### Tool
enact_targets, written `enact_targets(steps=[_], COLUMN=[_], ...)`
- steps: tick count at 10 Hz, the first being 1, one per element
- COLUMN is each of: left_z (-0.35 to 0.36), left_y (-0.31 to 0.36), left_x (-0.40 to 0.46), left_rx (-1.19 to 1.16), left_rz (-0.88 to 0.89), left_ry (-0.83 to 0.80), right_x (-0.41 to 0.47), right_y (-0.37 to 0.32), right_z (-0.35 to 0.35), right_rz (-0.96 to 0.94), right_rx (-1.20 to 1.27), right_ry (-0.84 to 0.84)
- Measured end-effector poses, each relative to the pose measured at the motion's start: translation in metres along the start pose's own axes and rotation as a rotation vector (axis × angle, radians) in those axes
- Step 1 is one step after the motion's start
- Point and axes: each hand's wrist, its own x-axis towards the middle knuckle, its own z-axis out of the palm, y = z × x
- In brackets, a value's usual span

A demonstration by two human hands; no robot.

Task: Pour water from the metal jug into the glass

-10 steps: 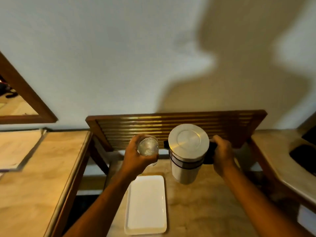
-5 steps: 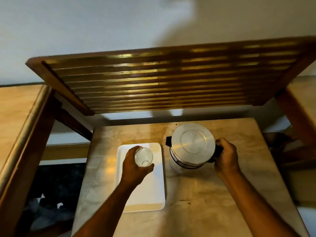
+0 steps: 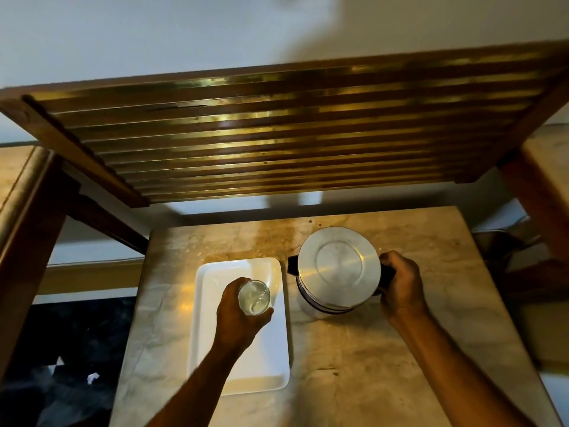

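Observation:
A clear glass (image 3: 254, 297) with water in it is held upright in my left hand (image 3: 237, 315), over the upper half of a white rectangular tray (image 3: 212, 343). To its right stands the metal jug (image 3: 338, 266), lid closed, upright on the marble table (image 3: 369, 365), its black spout pointing left toward the tray. My right hand (image 3: 400, 286) is wrapped around the jug's black handle on its right side. Whether the glass touches the tray I cannot tell.
A slatted wooden shelf (image 3: 277, 137) overhangs the table's far edge, close above the jug. Wooden legs stand at the left (image 3: 27, 241) and right (image 3: 535, 204). Dark floor lies to the left below the table.
Both hands have come down from chest height: the jug now stands on the table and the glass is low over the tray. The view has tilted downward and closer.

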Motion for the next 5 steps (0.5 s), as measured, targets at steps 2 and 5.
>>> enact_targets(steps=[2, 5], left_z=[-0.001, -0.036], left_y=[0.0, 0.05], left_x=[-0.001, -0.009], left_rx=[0.023, 0.173], left_rz=[0.021, -0.067], left_ry=[-0.029, -0.212], right_x=[0.002, -0.006], right_y=[0.002, -0.022], right_z=[-0.001, -0.014], right_rz=[-0.026, -0.084], right_rx=[-0.029, -0.293], right_ry=[-0.018, -0.048])
